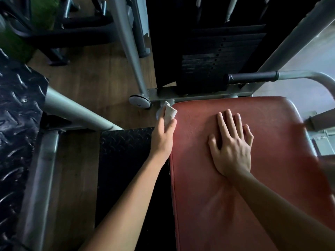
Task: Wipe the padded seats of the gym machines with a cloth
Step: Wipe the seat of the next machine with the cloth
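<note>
Left hand (164,136) grips the cloth (169,113) at the red seat (235,196)'s far-left corner – right hand (231,149) lies flat, fingers spread, mid-pad – edge being wiped; how much remains, can't tell

two bare arms reaching forward

the left arm is stretching forward with its forearm straight, and the left hand (164,136) is standing on its edge, thumb uppermost, fingers and thumb pinching a cloth (169,114). the right arm is angling in from the lower right, and the right hand (232,151) is lying palm down, fingers straight and slightly spread.
</note>
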A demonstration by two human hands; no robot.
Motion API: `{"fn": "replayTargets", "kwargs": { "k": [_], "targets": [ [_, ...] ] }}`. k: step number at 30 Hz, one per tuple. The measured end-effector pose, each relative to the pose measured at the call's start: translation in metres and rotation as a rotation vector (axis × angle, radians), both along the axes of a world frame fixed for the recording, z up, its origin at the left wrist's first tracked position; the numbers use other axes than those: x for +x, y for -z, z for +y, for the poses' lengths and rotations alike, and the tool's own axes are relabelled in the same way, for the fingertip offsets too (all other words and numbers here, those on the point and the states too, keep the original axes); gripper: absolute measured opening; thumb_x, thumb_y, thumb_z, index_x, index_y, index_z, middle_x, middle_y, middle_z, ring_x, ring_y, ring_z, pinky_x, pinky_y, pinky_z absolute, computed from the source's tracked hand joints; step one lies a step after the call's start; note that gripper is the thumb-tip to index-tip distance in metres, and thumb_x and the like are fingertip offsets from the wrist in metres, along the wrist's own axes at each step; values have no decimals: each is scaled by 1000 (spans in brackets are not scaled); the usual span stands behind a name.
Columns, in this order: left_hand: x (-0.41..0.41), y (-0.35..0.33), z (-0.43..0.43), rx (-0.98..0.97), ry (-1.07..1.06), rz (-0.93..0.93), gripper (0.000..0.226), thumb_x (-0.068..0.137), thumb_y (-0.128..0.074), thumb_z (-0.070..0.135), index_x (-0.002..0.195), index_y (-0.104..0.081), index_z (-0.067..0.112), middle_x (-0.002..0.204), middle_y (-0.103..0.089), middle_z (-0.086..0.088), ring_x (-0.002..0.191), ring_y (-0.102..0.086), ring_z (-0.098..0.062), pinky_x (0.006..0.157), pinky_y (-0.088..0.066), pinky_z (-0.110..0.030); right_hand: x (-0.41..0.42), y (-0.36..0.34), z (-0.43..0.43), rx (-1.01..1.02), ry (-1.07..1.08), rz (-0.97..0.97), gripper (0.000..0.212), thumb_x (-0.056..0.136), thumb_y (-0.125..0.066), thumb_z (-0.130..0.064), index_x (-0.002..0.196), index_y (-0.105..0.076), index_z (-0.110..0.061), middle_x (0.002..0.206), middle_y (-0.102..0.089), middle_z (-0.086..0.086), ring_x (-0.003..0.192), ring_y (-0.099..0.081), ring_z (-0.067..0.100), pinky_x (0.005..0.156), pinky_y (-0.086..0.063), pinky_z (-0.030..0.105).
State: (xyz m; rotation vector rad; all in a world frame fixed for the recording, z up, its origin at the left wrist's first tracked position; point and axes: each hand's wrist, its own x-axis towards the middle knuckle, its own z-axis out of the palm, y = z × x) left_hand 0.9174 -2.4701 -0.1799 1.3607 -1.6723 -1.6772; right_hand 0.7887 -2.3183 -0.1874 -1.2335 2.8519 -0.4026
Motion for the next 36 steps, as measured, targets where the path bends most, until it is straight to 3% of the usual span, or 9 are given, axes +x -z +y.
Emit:
{"fn": "replayTargets", "kwargs": {
  "k": [5,9,11,14,18,23,28,32,36],
  "targets": [
    [15,-2,22,-107,-58,-97,38,106,-48,26,142,-53,14,114,-66,-5,110,-62,-18,79,-40,-11,-1,-1,1,-20,-5,-2,68,96,-34,-50,158,-29,-24,168,-20,1,156,-12,23,124,-12,47],
    [22,-12,44,-260,-58,-179,36,106,-47,22,137,-56,7,110,-67,-6,109,-63,-27,77,-37,-15,-5,-4,6,-90,-60,-127,66,94,-38,-45,156,-34,-24,167,-23,0,156,-11,23,126,-9,45],
    [19,-20,50,-391,22,-171,41,105,-50,17,145,-51,11,130,-64,-4,120,-60,-21,92,-41,-17,-14,-9,20,-149,-131,-255,59,96,-44,-34,154,-40,-23,166,-24,-2,156,-11,19,127,-7,43],
    [2,-24,55,-651,215,-288,49,99,-59,13,147,-50,17,155,-45,-6,144,-36,-35,120,-30,-44,-27,-12,70,-89,-233,-265,58,97,-47,-23,154,-40,-22,167,-20,-4,156,-8,14,126,-7,36],
    [-18,-25,103,-960,548,-644,45,96,-56,32,142,-53,32,157,-42,13,143,-29,-50,112,-17,-75,-39,-14,139,-70,-185,-252,58,97,-45,-29,155,-38,-26,167,-19,-1,156,-7,14,126,-11,39],
    [-18,-21,151,-987,689,-682,60,99,-32,55,155,-33,31,167,-21,8,153,-10,-45,120,-12,-65,-44,-19,183,-27,-127,-267,59,97,-51,-28,154,-39,-25,166,-21,5,155,-11,19,123,-12,39],
    [18,-29,137,-769,277,-593,59,105,-29,49,156,-33,22,167,-20,-5,155,-12,-31,126,-11,-49,-36,-22,172,-19,-180,-302,62,95,-37,-44,156,-34,-31,168,-16,2,156,-4,22,124,-10,46],
    [41,-20,138,-381,194,-348,63,105,-28,50,160,-7,29,167,3,16,153,8,-2,128,-5,-40,-20,-36,129,-14,-438,-288,69,95,-31,-54,159,-22,-31,169,-2,-4,156,10,14,127,-4,42],
    [51,-7,136,-454,268,-303,66,106,-28,51,160,2,28,167,11,17,151,16,2,127,5,-32,-4,-32,88,96,-690,-160,72,99,-35,-61,161,-12,-31,169,2,-5,156,8,16,126,1,38]
  ]
}}
